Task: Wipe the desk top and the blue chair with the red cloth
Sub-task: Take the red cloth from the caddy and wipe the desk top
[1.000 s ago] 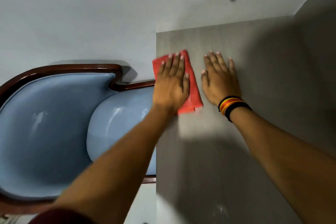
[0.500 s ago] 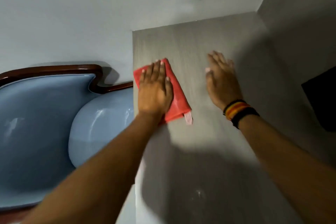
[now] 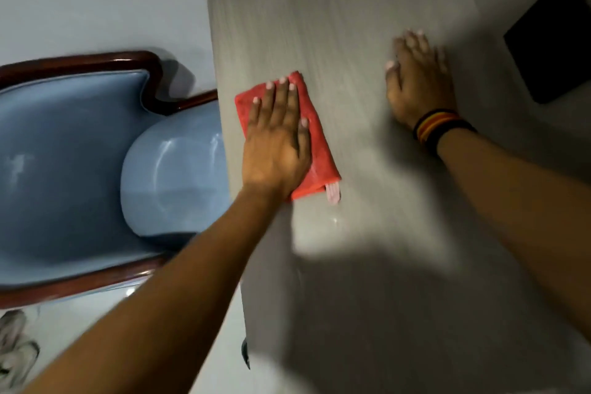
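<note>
The folded red cloth (image 3: 320, 150) lies flat on the grey desk top (image 3: 351, 9), close to its left edge, with a pale tag sticking out at its near corner. My left hand (image 3: 277, 137) presses down on the cloth with the palm flat and the fingers stretched out, covering most of it. My right hand (image 3: 419, 83) rests flat on the bare desk to the right of the cloth, well apart from it, and holds nothing. The blue chair (image 3: 64, 153), padded and framed in dark wood, stands left of the desk with its seat partly under the desk edge.
A flat black object (image 3: 553, 41) lies on the desk at the far right, beyond my right hand. Light shoes (image 3: 16, 349) sit on the pale floor at the bottom left. A small wet spot shines on the desk just below the cloth.
My left hand has slid the cloth toward me along the desk's left edge. My right hand has moved to the right, away from the cloth. The view has shifted, showing the black object.
</note>
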